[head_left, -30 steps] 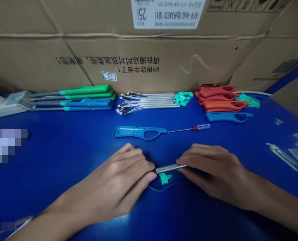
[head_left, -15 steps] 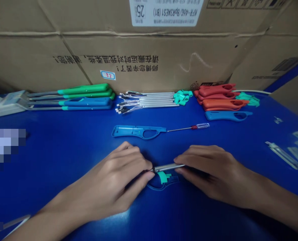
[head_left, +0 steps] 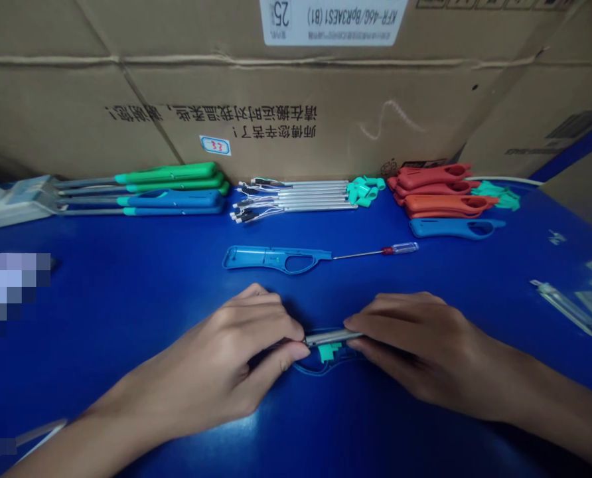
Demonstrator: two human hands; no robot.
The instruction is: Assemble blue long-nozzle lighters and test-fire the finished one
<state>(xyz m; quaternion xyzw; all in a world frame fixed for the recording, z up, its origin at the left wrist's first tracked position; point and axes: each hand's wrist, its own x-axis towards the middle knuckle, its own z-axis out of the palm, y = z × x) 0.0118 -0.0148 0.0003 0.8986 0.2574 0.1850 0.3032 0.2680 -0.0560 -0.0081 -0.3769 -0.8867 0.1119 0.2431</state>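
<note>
Both hands pinch a silver metal tube point(head_left: 328, 338) level over a blue lighter shell half point(head_left: 310, 370). My left hand point(head_left: 246, 345) is closed at the tube's left end, thumb against fingertips. My right hand point(head_left: 415, 338) is closed on its right end. Just below the tube, a green trigger point(head_left: 328, 351) shows in the shell, which is partly hidden by my hands. Beyond them lies another blue shell half point(head_left: 256, 257), hollow side up, its tip by a screwdriver point(head_left: 399, 249) with a clear handle and red collar.
Long green and blue lighters point(head_left: 171, 199) lie at the back left. Several metal tubes with wires point(head_left: 316, 196) and green triggers point(head_left: 366, 191) are at the back middle. Red and orange shells point(head_left: 430, 189) sit at the back right, clear fuel tanks point(head_left: 569, 309) at the right. A cardboard box point(head_left: 276, 86) stands behind.
The metal tube has come slightly lower over the shell, and less of it shows at the right hand. Both hands keep their pinch; the view has shifted a little.
</note>
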